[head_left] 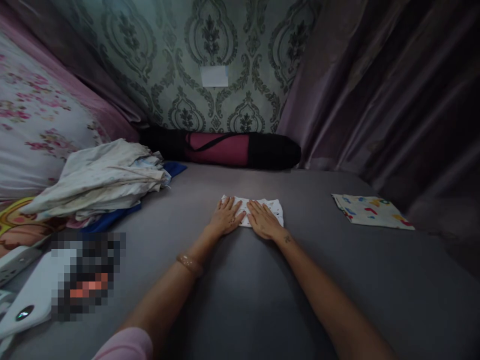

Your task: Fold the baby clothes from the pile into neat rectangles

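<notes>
A small folded white cloth with dark specks [276, 209] lies flat on the grey sheet [240, 280]. My left hand [225, 216] presses on its left part, palm down with the fingers stretched out. On the right part rests my right hand [264, 220], also flat and with its fingers extended. Both hands touch the cloth from above and cover much of it, so its exact kind cannot be made out. To the right, apart from my hands, is a folded cream cloth with a colourful print [371, 209].
A heap of crumpled pale clothes [108, 170] lies at left, over a blue cloth [112, 218]. A long black and maroon bag [221, 148] lies along the patterned wall. Near left are a white device [37, 290] and a power strip [17, 262]. Curtains [348, 90] hang at right.
</notes>
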Demonstrator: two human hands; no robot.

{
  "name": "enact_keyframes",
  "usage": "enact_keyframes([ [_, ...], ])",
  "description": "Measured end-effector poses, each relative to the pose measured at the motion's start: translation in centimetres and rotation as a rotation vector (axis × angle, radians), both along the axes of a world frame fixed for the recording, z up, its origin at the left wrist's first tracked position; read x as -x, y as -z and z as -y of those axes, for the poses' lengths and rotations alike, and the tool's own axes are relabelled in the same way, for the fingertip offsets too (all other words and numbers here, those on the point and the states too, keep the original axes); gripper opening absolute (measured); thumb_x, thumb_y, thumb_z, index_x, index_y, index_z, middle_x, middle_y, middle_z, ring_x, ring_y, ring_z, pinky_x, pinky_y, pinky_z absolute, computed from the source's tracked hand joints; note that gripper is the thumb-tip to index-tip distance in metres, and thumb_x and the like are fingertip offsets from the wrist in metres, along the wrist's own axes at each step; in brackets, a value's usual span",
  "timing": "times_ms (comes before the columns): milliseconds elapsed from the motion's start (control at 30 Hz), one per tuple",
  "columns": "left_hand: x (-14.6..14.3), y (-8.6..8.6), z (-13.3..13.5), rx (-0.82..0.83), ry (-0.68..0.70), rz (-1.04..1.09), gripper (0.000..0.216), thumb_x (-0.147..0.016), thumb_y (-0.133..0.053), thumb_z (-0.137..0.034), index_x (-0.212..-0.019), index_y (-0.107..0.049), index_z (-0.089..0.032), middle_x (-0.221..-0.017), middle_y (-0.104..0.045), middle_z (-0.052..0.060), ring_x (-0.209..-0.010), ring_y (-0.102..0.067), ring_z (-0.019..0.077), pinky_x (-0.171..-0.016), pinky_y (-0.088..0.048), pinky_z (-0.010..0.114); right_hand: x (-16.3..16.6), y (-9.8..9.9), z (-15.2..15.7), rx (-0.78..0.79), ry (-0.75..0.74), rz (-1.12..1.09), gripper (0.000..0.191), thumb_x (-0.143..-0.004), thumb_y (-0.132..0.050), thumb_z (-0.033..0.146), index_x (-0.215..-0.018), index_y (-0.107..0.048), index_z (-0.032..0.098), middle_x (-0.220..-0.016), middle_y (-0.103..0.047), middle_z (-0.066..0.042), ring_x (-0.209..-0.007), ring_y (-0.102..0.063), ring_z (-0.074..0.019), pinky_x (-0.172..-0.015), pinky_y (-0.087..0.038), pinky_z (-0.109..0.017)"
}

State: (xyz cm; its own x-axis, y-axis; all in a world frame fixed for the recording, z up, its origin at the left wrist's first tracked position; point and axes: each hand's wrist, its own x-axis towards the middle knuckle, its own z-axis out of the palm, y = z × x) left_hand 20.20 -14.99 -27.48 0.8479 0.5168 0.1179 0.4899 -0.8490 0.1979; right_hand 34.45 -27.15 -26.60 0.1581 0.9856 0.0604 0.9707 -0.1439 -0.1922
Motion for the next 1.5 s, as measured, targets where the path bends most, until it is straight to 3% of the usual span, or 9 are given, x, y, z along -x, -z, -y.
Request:
enact_keyframes([
  [300,0.1,1.5,-1.7,0.151,-0.058,0.012,0.087,-0.087,-0.025,-0.071,-0.148,-0.028,-0.009,-0.156,-0.017,0.019,-0.144,-0.010,0.0348,-0.115,-0.016,0.047,-2.5,0.0,0.9,0.054,0.116,0.020,0.061,-0.096,-0.018,0.036,-0.148,-0.030,0.006,-0.154,-0.028,-0.011,-0.143,-0.021,-0.0225,-0.117,-0.012,-0.040],
  [467,0.5,1.9,-2.2,0.188,-0.098,0.024,0.089,-0.087,-0.024,-0.071,-0.147,-0.027,-0.005,-0.157,-0.014,0.020,-0.145,-0.007,0.0335,-0.116,-0.015,0.044,-2.4,0.5,1.1,0.016,0.204,0.023,0.061,-0.097,-0.019,0.041,-0.147,-0.033,0.009,-0.154,-0.029,-0.011,-0.143,-0.019,-0.0254,-0.117,-0.012,-0.042],
  [600,0.7,1.8,-2.5,0.228,-0.099,0.040,0.086,-0.088,-0.027,-0.066,-0.146,-0.028,-0.003,-0.156,-0.015,0.019,-0.145,-0.006,0.0326,-0.117,-0.012,0.043,-2.9,0.9,0.7,-0.049,0.280,-0.048,0.065,-0.096,-0.019,0.042,-0.144,-0.035,0.002,-0.153,-0.029,-0.016,-0.143,-0.019,-0.0269,-0.117,-0.011,-0.042],
  [767,2.0,0.5,-2.5,0.378,-0.114,0.133,0.077,-0.090,-0.035,-0.056,-0.146,-0.029,-0.005,-0.157,-0.015,0.018,-0.145,-0.012,0.0276,-0.117,-0.017,0.039,-5.3,-0.8,0.7,-0.127,0.416,-0.421,0.069,-0.096,-0.005,0.043,-0.146,-0.032,0.005,-0.151,-0.033,-0.015,-0.140,-0.029,-0.0204,-0.115,-0.024,-0.036],
  [900,3.8,-0.3,-2.2,0.422,-0.130,0.238,0.067,-0.093,-0.033,-0.051,-0.146,-0.032,-0.011,-0.156,-0.018,0.016,-0.145,-0.016,0.0248,-0.117,-0.018,0.040,-4.9,-2.2,1.6,-0.267,0.287,-0.291,0.068,-0.095,-0.010,0.049,-0.150,-0.025,0.011,-0.155,-0.025,-0.012,-0.144,-0.018,-0.0210,-0.116,-0.019,-0.043],
  [1000,4.7,0.1,-2.2,0.393,-0.111,0.246,0.060,-0.094,-0.031,-0.050,-0.143,-0.039,-0.016,-0.156,-0.022,0.013,-0.144,-0.020,0.0251,-0.116,-0.021,0.041,-3.3,-1.7,2.0,-0.179,0.171,-0.077,0.067,-0.096,-0.014,0.046,-0.148,-0.027,0.006,-0.156,-0.023,-0.013,-0.145,-0.012,-0.0218,-0.118,-0.011,-0.041],
  [1133,5.1,0.9,-2.5,0.300,-0.065,0.177,0.058,-0.094,-0.033,-0.047,-0.139,-0.045,-0.013,-0.152,-0.032,0.014,-0.142,-0.025,0.0273,-0.115,-0.024,0.044,-2.6,0.3,1.9,0.012,0.244,0.042,0.065,-0.096,-0.017,0.040,-0.146,-0.029,0.001,-0.153,-0.028,-0.017,-0.143,-0.019,-0.0241,-0.117,-0.012,-0.041],
  [1267,5.0,0.9,-2.6,0.272,-0.057,0.153,0.056,-0.094,-0.034,-0.045,-0.139,-0.044,-0.013,-0.150,-0.037,0.014,-0.141,-0.028,0.0269,-0.114,-0.026,0.042,-3.3,1.2,1.9,0.043,0.232,0.053,0.065,-0.096,-0.016,0.041,-0.146,-0.028,0.001,-0.154,-0.026,-0.018,-0.143,-0.019,-0.0252,-0.117,-0.013,-0.042],
  [1500,5.0,0.3,-2.1,0.282,-0.059,0.166,0.057,-0.094,-0.036,-0.042,-0.139,-0.044,-0.009,-0.147,-0.039,0.017,-0.139,-0.032,0.0262,-0.114,-0.025,0.038,-3.4,-0.9,0.8,0.101,0.261,0.003,0.063,-0.096,-0.020,0.038,-0.144,-0.033,0.001,-0.152,-0.030,-0.018,-0.141,-0.024,-0.0262,-0.116,-0.016,-0.041],
])
